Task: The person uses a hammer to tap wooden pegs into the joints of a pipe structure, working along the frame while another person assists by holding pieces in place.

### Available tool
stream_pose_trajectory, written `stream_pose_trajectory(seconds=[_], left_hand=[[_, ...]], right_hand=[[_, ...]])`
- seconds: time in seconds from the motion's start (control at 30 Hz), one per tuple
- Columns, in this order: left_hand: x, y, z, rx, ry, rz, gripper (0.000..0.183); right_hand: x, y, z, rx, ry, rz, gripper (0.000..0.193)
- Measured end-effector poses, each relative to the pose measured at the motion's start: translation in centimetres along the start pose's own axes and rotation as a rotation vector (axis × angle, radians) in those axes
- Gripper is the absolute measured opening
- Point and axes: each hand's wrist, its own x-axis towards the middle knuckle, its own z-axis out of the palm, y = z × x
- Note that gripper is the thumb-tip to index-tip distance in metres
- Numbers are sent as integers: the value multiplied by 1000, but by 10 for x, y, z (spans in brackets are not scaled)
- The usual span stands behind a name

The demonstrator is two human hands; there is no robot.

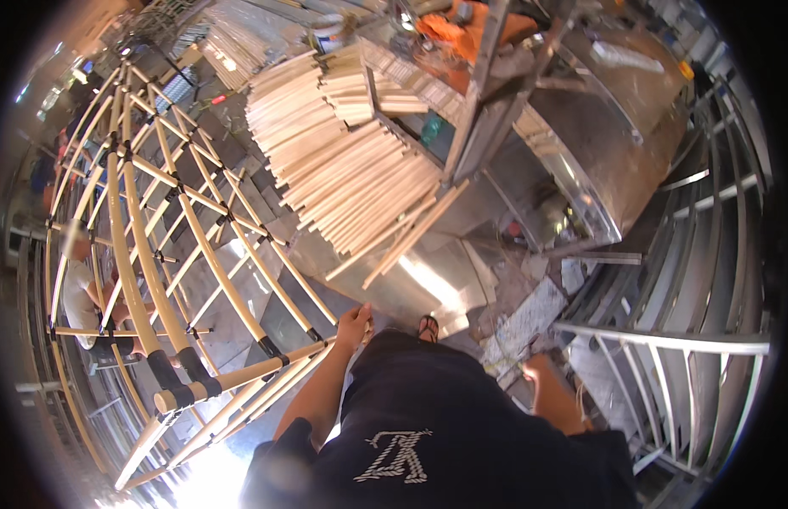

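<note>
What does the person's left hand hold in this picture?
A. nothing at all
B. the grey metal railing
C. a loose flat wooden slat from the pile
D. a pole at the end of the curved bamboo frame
D: the left hand closes on a pale pole of the curved bamboo frame, away from the pile of slats.

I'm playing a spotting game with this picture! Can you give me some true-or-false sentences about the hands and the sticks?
1. The left hand grips a pale pole of the curved lattice frame. True.
2. The right hand holds a hammer. False: it hangs by the person's side with no tool visible.
3. A big pile of pale sticks lies ahead of the person. True.
4. The frame's joints are wrapped in red bands. False: the bands are black.
5. A grey metal railing stands at the right. True.
</note>
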Motion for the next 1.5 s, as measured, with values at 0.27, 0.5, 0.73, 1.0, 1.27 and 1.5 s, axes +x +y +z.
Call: stream_pose_trajectory(seconds=[0.27, 0.5, 0.73, 1.0, 1.27, 1.5], left_hand=[[76, -11, -72, 131, 332, -99, 47], [169, 35, -57, 403, 185, 39, 49], [210, 104, -116, 401, 248, 59, 50], [207, 182, -183, -177, 623, 204, 64], [192, 159, -190, -753, 807, 176, 53], [192, 281, -194, -621, 880, 67, 37]], right_hand=[[-73, -208, -96, 360, 263, -852, 45], [2, -248, -196, -268, 428, -662, 56], [11, -324, -255, 56, 535, -697, 36], [79, -398, -250, 217, 546, -516, 36], [267, -437, -329, -613, -134, -925, 20], [335, -702, -445, -769, -120, -479, 37]])
